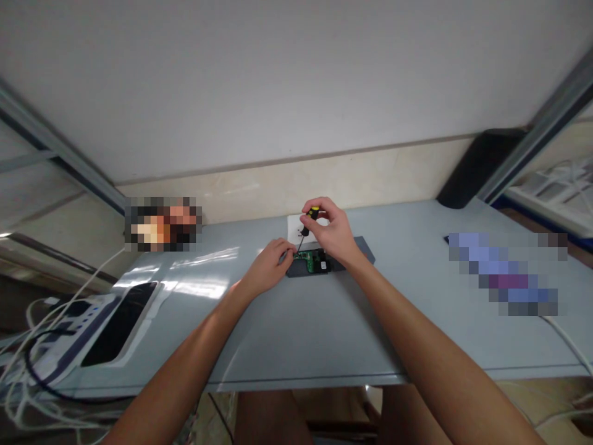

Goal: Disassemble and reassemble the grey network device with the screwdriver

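Note:
In the head view, my right hand (332, 227) is wrapped round a black-and-yellow screwdriver (312, 221), tilted with its thin shaft pointing down and left. The tip meets a green circuit board (303, 261) with a black part at its right end. My left hand (272, 264) has its fingers closed at the board's left end, close to the screwdriver tip. The board lies on a dark grey flat piece (364, 250), partly covered by my right wrist. Behind the board is a white sheet (293, 227) with several tiny dark bits on it, perhaps screws.
The grey-blue table (296, 334) backs onto a wall. At left lie a phone-like dark-screened device (121, 324) and a white power strip (76, 337) among tangled cables. A black cylinder (477, 170) leans at the back right. Two blurred-out items stand left and right.

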